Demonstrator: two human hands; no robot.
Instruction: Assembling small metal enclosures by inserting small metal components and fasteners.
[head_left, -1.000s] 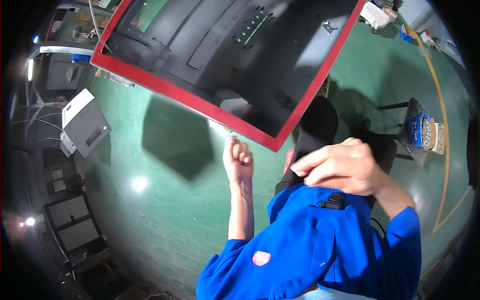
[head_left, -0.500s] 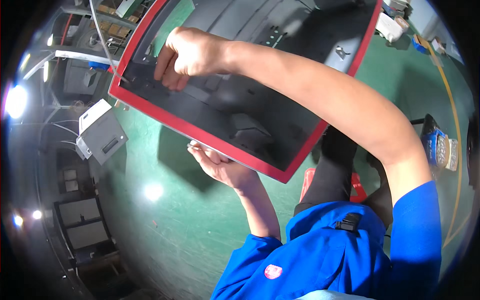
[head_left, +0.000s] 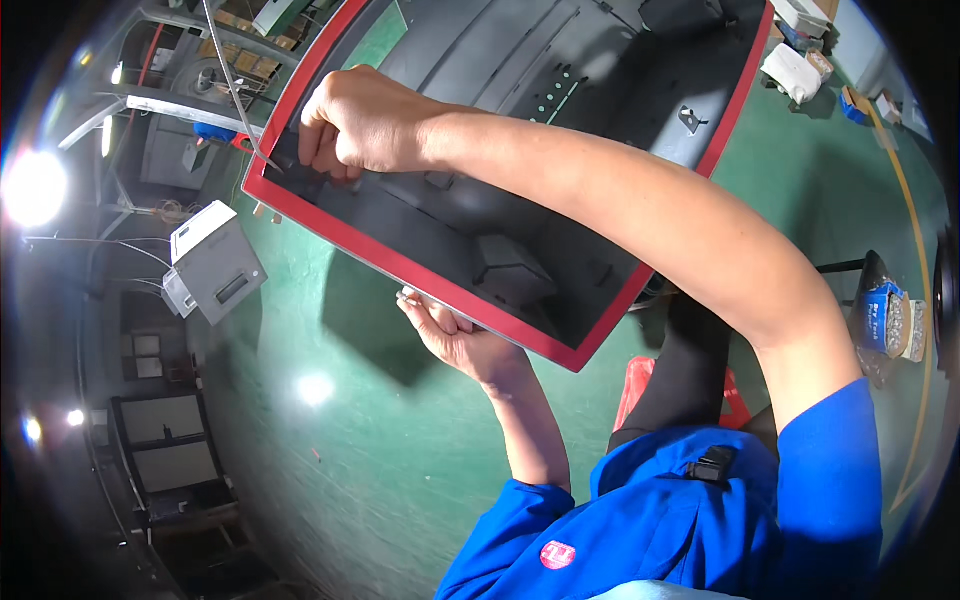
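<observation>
A large dark-grey metal cabinet or box with a red rim [head_left: 420,275] is tilted in front of me, its open side facing up. My right hand [head_left: 365,120] reaches across inside it, near the left corner, with fingers curled downward and pressed together. Whatever lies between those fingertips is hidden. Under the near edge of the rim, my left hand [head_left: 455,338] is closed, thumb along the edge. A small shiny bit shows at its fingertips, too small to name. A thin pale rod or tube [head_left: 228,85] comes down to the left corner beside my right hand.
A grey metal box [head_left: 215,270] with a slot stands at left on the green floor [head_left: 350,470]. Red plastic legs [head_left: 636,385] show beside my dark trouser leg. At right are a blue-and-clear package [head_left: 885,320] and a yellow floor line [head_left: 905,210]. Shelving fills the far left.
The whole scene has shifted slightly to the right and down in view. My right hand has moved left inside the cabinet, closer to the corner. My left hand stays beneath the near rim.
</observation>
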